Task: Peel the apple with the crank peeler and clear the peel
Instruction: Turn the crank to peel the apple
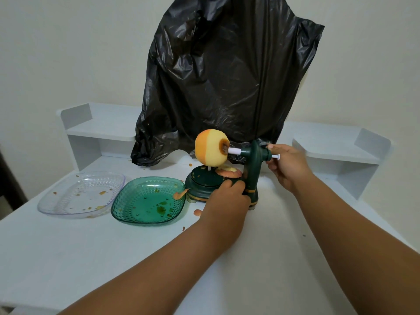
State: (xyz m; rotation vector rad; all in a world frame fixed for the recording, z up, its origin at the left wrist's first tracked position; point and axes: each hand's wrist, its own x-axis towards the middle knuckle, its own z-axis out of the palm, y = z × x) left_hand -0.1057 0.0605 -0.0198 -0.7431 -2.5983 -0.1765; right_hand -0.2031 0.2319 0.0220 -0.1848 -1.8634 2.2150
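The apple (211, 148) sits skewered on the white shaft of the dark green crank peeler (227, 176), raised above the peeler's round base near the middle of the white table (68, 258). Most of its surface is pale and bare; a band of orange skin remains on its far left side. The left hand (223, 198) lies at about 6 o'clock from the apple, fingers curled around the foot of the peeler's upright. The right hand (287, 165) is at about 3 o'clock from the apple, fingers closed on the crank at the far end of the shaft, well clear of the fruit itself. A curl of peel (228, 172) rests on the base just under the apple. At 9 o'clock from the peeler lies a green dish (127, 208), then a clear dish (48, 204). A black plastic bag (227, 76) stands behind.
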